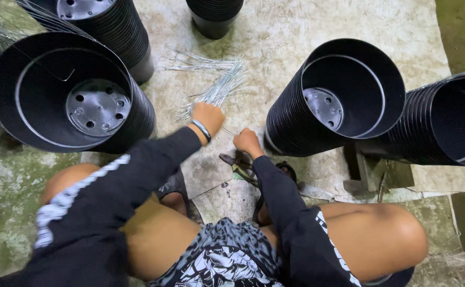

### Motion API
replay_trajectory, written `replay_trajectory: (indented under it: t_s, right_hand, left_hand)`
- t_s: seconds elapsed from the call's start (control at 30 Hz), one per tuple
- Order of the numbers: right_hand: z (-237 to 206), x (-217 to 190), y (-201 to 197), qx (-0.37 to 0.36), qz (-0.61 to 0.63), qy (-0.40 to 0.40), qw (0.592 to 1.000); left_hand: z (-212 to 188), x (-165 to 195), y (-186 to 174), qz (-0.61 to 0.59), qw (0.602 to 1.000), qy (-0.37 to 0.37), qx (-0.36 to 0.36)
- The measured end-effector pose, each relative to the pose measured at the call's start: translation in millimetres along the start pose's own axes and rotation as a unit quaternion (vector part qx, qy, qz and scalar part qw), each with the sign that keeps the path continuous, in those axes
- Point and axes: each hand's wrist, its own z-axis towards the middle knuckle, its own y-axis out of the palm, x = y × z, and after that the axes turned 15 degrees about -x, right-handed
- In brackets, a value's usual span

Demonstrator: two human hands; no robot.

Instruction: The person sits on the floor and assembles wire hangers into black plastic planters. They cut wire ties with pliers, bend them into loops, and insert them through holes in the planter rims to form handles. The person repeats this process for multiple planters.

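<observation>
The wire pieces (219,87) lay in a loose bundle on the concrete floor (291,32), between two stacks of black plastic pots (67,93) (both tipped on their sides). The left hand (207,118) was closed on the bundle's near end. The right hand (247,142) was curled shut just beside it, above pliers (239,166).

- I see a rough concrete floor (317,21), pale and stained, filling the middle of my view.
- A crack runs across the slab (227,186) close to the bottom centre.
- Along the left edge the ground (3,180) is damp-looking and tinged green, like moss or algae.
- The right edge shows a darker, greenish strip (464,32) beyond the slab's border.
- Light is dim and even, with soft shadows; no walls or windows show from here.
</observation>
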Motion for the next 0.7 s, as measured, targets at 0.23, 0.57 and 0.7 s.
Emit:
replay_trajectory:
  t_s: [0.23, 0.57, 0.7]
  right_hand:
    - [-1, -11, -28, -0.261, 0.042, -0.026, 0.964]
    - [-70, -57, -116, -0.17, -0.101, -0.206, 0.958]
    - [-103, -88, -124, -0.138, 0.11, -0.379, 0.909]
  left_hand:
    - [-61, -111, -127, -0.206, 0.977, 0.06, 0.005]
    - [-87, -122, -147, -0.312, 0.935, 0.16, -0.045]
    - [-96, -115, -146, -0.332, 0.924, 0.176, -0.067]
